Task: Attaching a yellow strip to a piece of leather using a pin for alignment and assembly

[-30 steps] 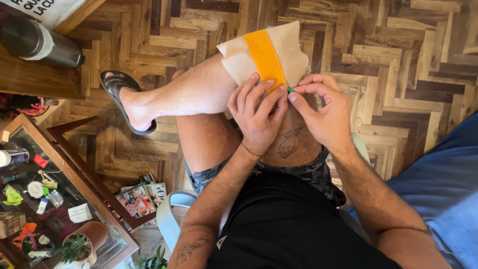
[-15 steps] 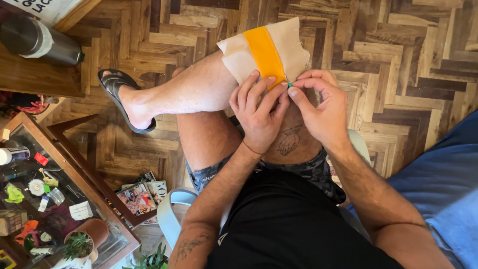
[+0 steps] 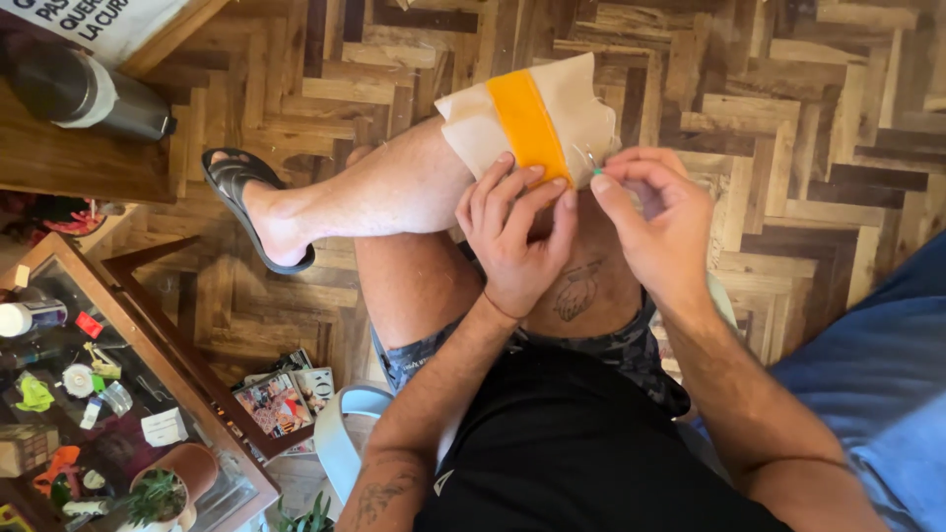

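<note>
A piece of cream fabric (image 3: 581, 108) with an orange strip (image 3: 525, 123) down its middle rests over my crossed knee. My left hand (image 3: 514, 236) holds its near edge, fingertips lying on the orange strip. My right hand (image 3: 655, 222) pinches a small pin with a green head (image 3: 597, 170) at the fabric's right edge. My bare leg (image 3: 384, 192) crosses to the left and ends in a black sandal (image 3: 236, 182).
A glass-topped wooden table (image 3: 148, 345) at the lower left holds small items and a potted plant (image 3: 163, 488). Magazines (image 3: 281, 399) lie under it. A dark metal flask (image 3: 84, 94) lies on a wooden surface at top left. Blue cloth (image 3: 877, 384) sits at right. Herringbone wood floor all around.
My hands have stayed at the fabric's edge; my right fingers have shifted slightly with the pin. The view has barely moved.
</note>
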